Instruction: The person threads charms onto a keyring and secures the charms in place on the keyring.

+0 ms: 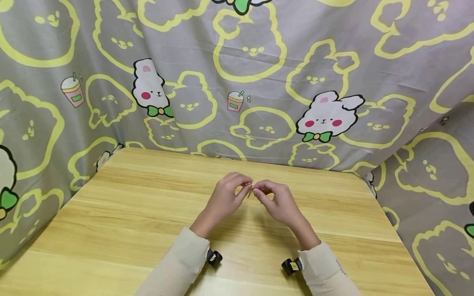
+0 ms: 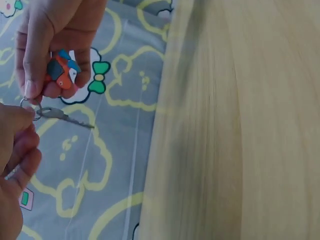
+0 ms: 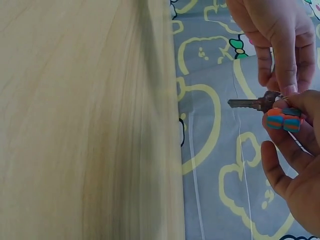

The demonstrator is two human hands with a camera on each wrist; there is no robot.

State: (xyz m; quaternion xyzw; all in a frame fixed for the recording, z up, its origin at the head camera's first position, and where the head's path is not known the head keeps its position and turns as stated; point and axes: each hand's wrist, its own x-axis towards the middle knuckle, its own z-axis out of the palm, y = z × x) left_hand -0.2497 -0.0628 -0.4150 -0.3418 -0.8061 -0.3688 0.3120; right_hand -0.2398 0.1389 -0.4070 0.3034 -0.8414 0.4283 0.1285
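In the head view, my left hand (image 1: 224, 195) and right hand (image 1: 279, 201) meet above the table, fingertips almost together. Between them is a thin metal key ring (image 2: 38, 112). Its edge is pinched by the thumb and finger of my left hand (image 3: 280, 40). The right hand (image 2: 62, 25) pinches the ring close by. A small orange and blue charm (image 3: 283, 120) lies against the right hand's curled fingers, partly hidden. From the ring a metal key (image 3: 252, 104) sticks out, its blade free of both hands. Where the charm joins the ring is hidden by fingers.
The hands are over a light wood-grain table (image 1: 129, 230). Grey curtains (image 1: 201, 53) with yellow outlines and white bunnies hang behind and along both sides. Dark wrist cameras (image 1: 214, 258) are strapped at both beige cuffs.
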